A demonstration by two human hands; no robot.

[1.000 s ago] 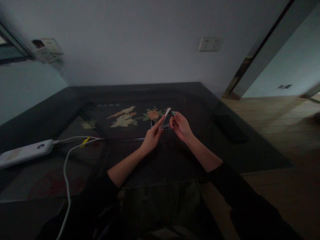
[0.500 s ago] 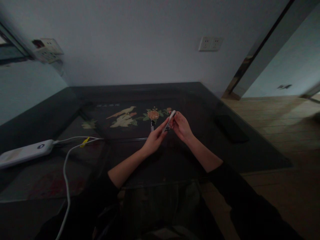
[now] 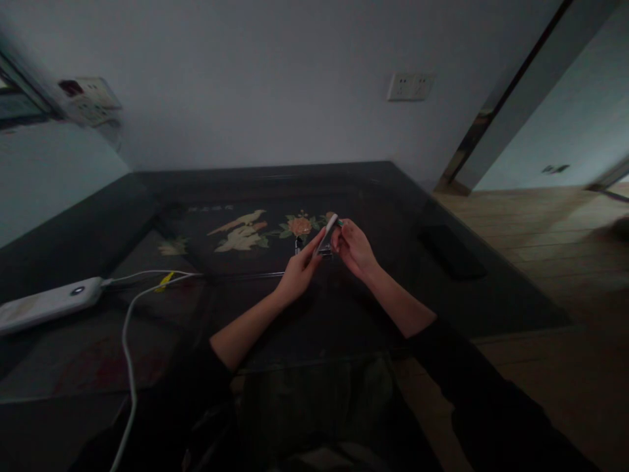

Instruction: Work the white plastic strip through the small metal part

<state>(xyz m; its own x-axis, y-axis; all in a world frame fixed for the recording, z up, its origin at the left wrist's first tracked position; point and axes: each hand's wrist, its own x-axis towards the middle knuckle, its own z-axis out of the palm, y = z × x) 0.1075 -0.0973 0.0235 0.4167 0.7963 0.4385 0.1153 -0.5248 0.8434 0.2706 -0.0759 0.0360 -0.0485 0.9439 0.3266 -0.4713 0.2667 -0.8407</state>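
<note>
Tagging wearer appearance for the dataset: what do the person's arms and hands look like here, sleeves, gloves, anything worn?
Both arms wear dark, apparently black long sleeves pushed up to about mid-forearm, leaving forearms bare. The left hand and right hand are bare, with no gloves. No watch, ring or bracelet shows, though the dim light could hide small items.

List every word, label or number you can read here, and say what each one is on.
None can be read.
Pale characters on the dark table, left of the bird inlay: too blurred.
White power bank: a round mark, no text legible.
White object held by left hand and right hand: no markings visible.
</note>
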